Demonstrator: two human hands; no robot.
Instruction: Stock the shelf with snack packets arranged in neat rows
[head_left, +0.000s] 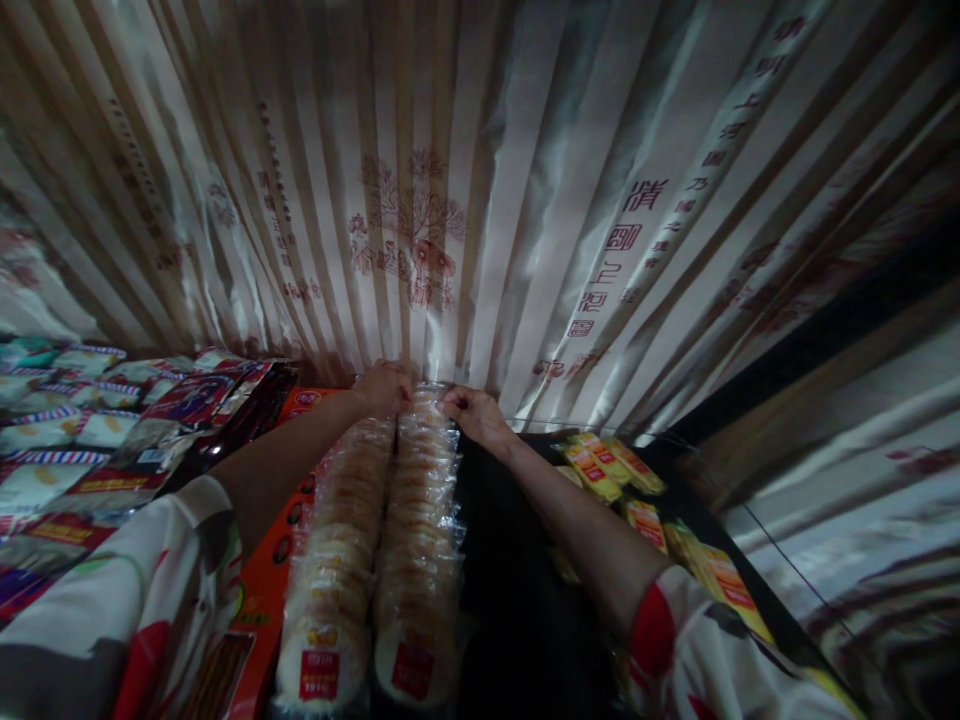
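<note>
Two long rows of round, pale cakes in clear wrappers run away from me, a left row and a right row. The nearest cake in each row bears a red label. At the far end of the right row, my left hand and my right hand are on either side of a wrapped cake. The fingers of both hands are closed, pinching the edges of its clear wrapper. My left forearm reaches across the left row.
An orange-red box lies left of the rows, beside many packaged snacks. Yellow packets lie on the dark surface at right. A pleated, printed curtain hangs directly behind. A dark bar slants at upper right.
</note>
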